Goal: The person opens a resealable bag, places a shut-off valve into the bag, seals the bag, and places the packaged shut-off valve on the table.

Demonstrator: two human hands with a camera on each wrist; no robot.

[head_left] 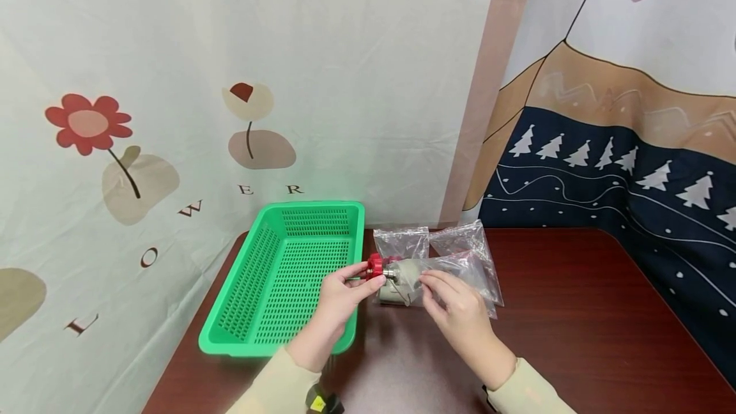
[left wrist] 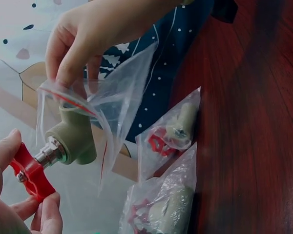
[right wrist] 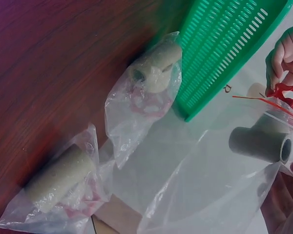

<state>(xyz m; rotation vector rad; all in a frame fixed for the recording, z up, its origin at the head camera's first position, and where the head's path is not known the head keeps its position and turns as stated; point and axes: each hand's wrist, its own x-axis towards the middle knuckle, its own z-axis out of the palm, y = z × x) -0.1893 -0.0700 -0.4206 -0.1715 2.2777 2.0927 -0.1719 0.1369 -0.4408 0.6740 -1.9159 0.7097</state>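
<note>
My left hand (head_left: 339, 296) pinches the red handwheel (left wrist: 31, 173) of a stop valve with a grey-green plastic body (left wrist: 75, 136) and a metal stem. The body sits within the mouth of a clear zip bag (left wrist: 124, 92), while the handwheel sticks out. Thumb and fingers of my right hand (head_left: 460, 308) pinch the bag near the body's end; how far they touch the valve itself is unclear. Two more bagged valves lie on the table behind the hands, one bagged valve (right wrist: 154, 68) near the basket and another bagged valve (right wrist: 63, 180) farther right.
A green perforated basket (head_left: 305, 273) stands left of the hands on the dark red wooden table (head_left: 575, 312). Behind the table hangs a printed cloth (head_left: 368, 82) with flowers, trees and letters.
</note>
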